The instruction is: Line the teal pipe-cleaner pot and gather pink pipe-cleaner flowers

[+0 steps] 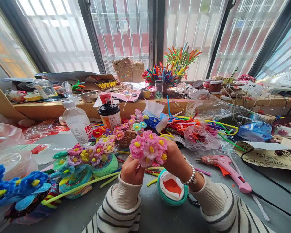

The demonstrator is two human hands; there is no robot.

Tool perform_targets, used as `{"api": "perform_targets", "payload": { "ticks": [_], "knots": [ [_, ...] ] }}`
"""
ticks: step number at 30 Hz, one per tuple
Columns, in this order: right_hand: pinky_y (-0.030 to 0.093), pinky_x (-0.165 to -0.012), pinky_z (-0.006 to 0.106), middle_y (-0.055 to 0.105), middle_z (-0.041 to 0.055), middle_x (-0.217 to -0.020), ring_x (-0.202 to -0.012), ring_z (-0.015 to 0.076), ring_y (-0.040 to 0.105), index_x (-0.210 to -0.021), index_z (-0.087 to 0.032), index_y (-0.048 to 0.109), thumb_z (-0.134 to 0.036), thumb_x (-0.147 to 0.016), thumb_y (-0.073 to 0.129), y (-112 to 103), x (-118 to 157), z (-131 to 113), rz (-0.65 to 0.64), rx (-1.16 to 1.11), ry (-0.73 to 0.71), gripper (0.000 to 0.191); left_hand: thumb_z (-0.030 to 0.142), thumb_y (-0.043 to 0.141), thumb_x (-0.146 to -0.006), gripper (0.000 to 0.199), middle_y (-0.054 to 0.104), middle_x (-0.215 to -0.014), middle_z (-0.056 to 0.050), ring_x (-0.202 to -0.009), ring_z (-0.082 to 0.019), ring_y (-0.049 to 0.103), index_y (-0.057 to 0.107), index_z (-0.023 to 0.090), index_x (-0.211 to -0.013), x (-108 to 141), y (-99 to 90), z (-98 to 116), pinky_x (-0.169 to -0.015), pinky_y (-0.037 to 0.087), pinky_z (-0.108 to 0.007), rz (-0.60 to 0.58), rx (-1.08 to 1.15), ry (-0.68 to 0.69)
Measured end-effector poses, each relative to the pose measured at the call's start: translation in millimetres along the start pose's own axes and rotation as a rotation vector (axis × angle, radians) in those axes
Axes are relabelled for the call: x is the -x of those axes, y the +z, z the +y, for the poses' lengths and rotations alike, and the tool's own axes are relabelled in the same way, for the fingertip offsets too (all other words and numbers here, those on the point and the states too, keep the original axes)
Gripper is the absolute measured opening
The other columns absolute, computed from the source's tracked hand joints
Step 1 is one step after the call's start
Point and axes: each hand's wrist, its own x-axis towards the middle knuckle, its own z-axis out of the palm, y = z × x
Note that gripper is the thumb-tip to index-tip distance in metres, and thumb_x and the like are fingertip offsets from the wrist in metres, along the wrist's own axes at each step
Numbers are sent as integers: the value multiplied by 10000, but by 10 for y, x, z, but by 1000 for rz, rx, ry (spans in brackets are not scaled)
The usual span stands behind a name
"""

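Note:
My left hand (131,171) is closed around the lower part of a bunch of fuzzy pink pipe-cleaner flowers (149,147) with yellow centres. From the right side my right hand (176,161), a beaded bracelet at its wrist, grips the same bunch. Its fingertips are hidden behind the blossoms. Below the hands, a small teal-wrapped pot (172,204) with a white lining and an orange-red inside stands on the grey table. A pink glue gun (226,170) lies to the right of my right hand, its nozzle pointing left.
Left are pots of pastel flowers (75,181), blue flowers (19,186), a water bottle (77,123) and a lidded cup (109,116). Behind my hands lie a tissue pack (155,121) and loose pipe cleaners (184,127). The glue gun's black cord (276,207) runs right.

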Motion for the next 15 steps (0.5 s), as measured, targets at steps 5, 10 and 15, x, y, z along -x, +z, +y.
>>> {"api": "perform_targets", "payload": {
  "ticks": [5,10,15],
  "knots": [
    [395,-462,199,556,13,-523,-471,97,464,-502,-170,480,-226,-682,535,-71,-8,51,-29,-11,101,197,184,469,-705,174,651,-695,-79,-625,-159,593,641,159,-696,-96,-33,1,-528,460,-218,-149,82,71],
    [407,-461,208,550,-9,-521,-472,91,468,-527,-149,526,-264,-606,608,-151,0,123,-95,-269,516,162,186,568,-662,142,659,-713,-69,-638,-145,587,657,143,-763,-143,-29,62,-612,470,-231,-279,427,-189],
    [421,-479,208,551,-21,-541,-482,79,491,-630,-124,566,-302,-560,655,-192,-29,116,-80,-586,847,211,234,648,-579,146,658,-628,-30,-565,-119,556,683,149,-692,-160,-61,197,-559,460,-217,-441,769,-722]
  ]
}}
